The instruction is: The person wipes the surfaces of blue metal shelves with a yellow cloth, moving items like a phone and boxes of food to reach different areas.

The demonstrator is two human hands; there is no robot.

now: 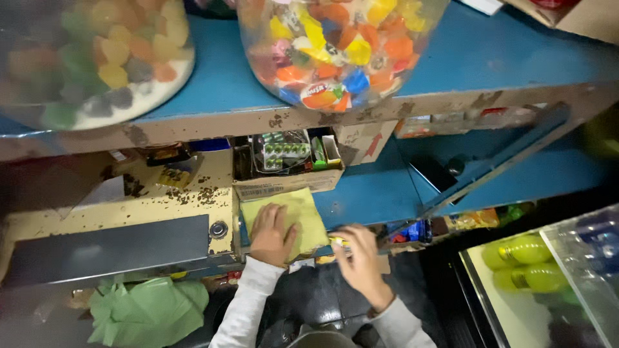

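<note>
Hands at a yellow cloth on a blue shelf

The left hand (271, 233) lies flat, fingers spread, on the yellow cloth (303, 209), whose long axis runs front to back below a cardboard box (287, 183). The right hand (358, 254) pinches a small yellow item (338, 242) just beside the cloth's near corner.

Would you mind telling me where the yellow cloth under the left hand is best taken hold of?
Probably at the near right corner of the yellow cloth, coming from the person's side. It lies flat on the blue shelf, the left hand pins its near left part, and a cardboard box blocks the far edge, so that corner is bare.
</note>
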